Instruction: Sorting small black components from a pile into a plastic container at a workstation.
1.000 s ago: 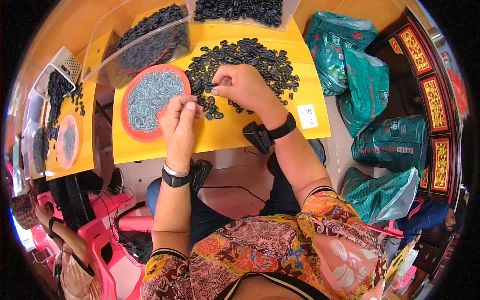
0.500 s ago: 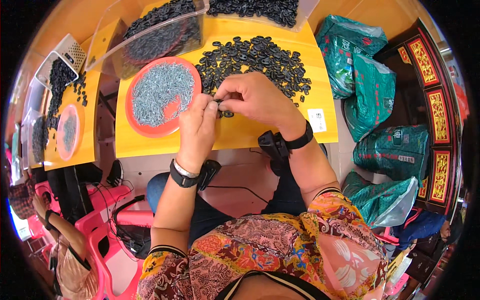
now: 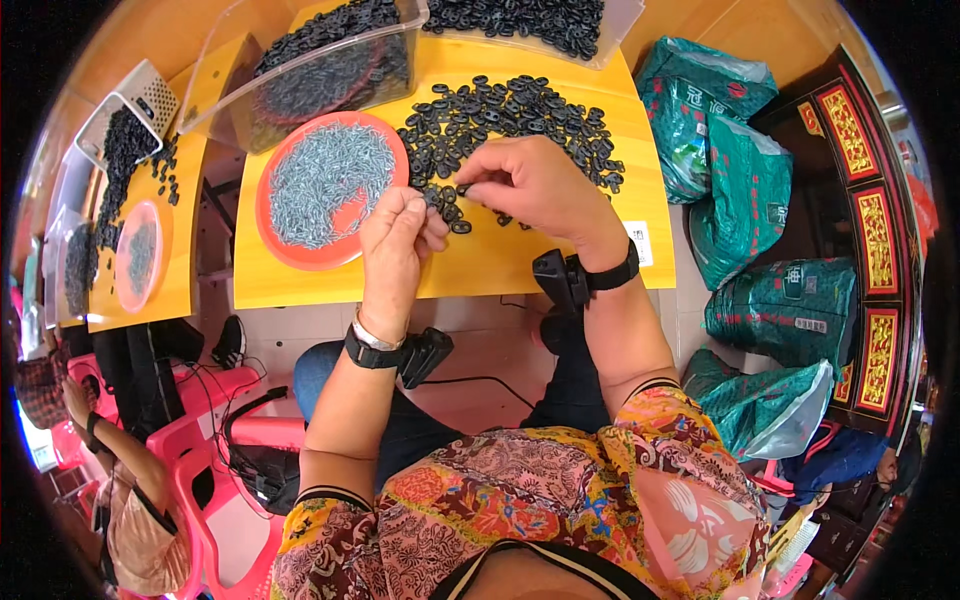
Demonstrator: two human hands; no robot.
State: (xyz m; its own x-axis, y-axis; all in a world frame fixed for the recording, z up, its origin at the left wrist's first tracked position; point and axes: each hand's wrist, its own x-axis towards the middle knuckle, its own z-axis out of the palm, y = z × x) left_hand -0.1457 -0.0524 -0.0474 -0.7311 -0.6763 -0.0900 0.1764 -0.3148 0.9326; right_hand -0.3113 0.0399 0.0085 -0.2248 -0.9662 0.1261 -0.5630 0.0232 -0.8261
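Observation:
My right hand point(image 3: 538, 190) pinches a small black oval plastic piece point(image 3: 462, 190) between thumb and fingertips, just above the yellow table. Beside it on the left, my left hand point(image 3: 392, 240) is closed with its fingers curled in; whatever lies inside is hidden. The two hands are a little apart. Past my fingers spreads a loose heap of black oval plastic pieces point(image 3: 520, 115), each with holes. A round red plate point(image 3: 264, 215) full of small silvery screws point(image 3: 320, 180) stands to the left of my left hand.
Clear plastic bins point(image 3: 345, 75) of black pieces stand at the table's far side. A white label point(image 3: 638, 243) lies near the right edge. Green sacks point(image 3: 745, 190) line the floor on the right. At the left are a second yellow table point(image 3: 165, 285) and a seated person point(image 3: 140, 500).
My hands have come apart from where they met over a piece. My right hand moved slightly right and is pinching a black piece; my left fingers have curled in.

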